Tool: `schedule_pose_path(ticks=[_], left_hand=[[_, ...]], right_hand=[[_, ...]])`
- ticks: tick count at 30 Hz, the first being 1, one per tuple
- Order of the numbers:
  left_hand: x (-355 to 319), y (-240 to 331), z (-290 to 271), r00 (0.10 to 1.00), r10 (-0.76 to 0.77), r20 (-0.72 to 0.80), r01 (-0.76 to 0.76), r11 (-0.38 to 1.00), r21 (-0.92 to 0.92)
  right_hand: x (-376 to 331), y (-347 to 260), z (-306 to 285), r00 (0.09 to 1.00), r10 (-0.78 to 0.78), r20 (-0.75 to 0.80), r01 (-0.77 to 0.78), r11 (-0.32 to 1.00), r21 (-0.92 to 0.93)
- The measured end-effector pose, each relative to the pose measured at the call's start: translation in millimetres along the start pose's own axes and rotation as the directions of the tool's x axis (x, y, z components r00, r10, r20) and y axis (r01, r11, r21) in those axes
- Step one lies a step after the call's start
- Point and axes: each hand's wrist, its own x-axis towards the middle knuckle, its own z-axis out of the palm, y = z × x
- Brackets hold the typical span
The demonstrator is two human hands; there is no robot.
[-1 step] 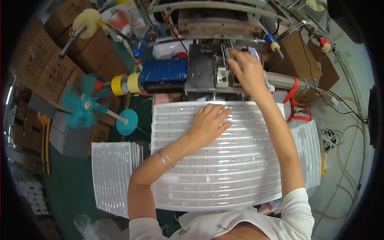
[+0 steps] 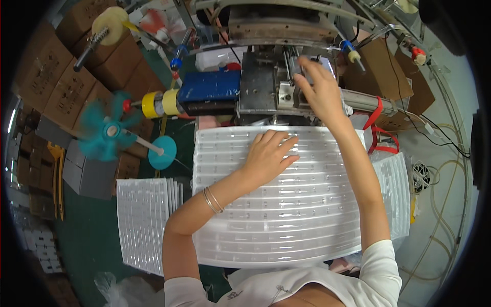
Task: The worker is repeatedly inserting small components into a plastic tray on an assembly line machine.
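A wide white sheet point(image 2: 286, 230) with raised horizontal ribs and clear strips lies in front of me, its far edge at a metal machine. My left hand point(image 2: 269, 157) rests flat on its far half, fingers spread, with nothing held. Over the right part of the machine, my right hand point(image 2: 321, 92) hovers or rests with its fingers curved and the thumb apart. It is beside a small silver bracket point(image 2: 286, 94) and metal rods. No held item shows in it; whether its fingertips touch the machine I cannot tell. Left of the bracket is a dark steel block point(image 2: 258, 84).
A blue motor-like box point(image 2: 210, 85) and yellow tape rolls point(image 2: 152, 105) extend left of the machine. A teal fan point(image 2: 111, 130) spins there. Stacked ribbed sheets point(image 2: 143, 220) stand at the left, more ribbed sheets point(image 2: 393, 189) at the right. Red straps point(image 2: 376, 123) hang by the machine's right arm.
My right hand has shifted slightly right, and its thumb and fingers look a little further apart. The left hand stays in place on the sheet. The whole view has shifted slightly.
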Motion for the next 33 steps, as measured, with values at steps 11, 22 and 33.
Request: schedule_pose_path(ticks=[11,22,33], left_hand=[[-17,-5,-52,0.954,-0.297,0.052,0.293,0.874,-0.388],[-126,-27,-149,0.561,-0.817,0.132,0.288,0.043,-0.957],[-81,-5,-93,0.852,-0.497,-0.166,0.410,0.830,-0.377]], right_hand=[[-80,-98,-72,0.948,0.009,0.317,-0.106,0.951,0.289],[-178,-239,37,0.547,-0.617,0.566,0.406,0.787,0.465],[-81,-102,-69,0.848,0.106,0.520,-0.397,0.777,0.489]])
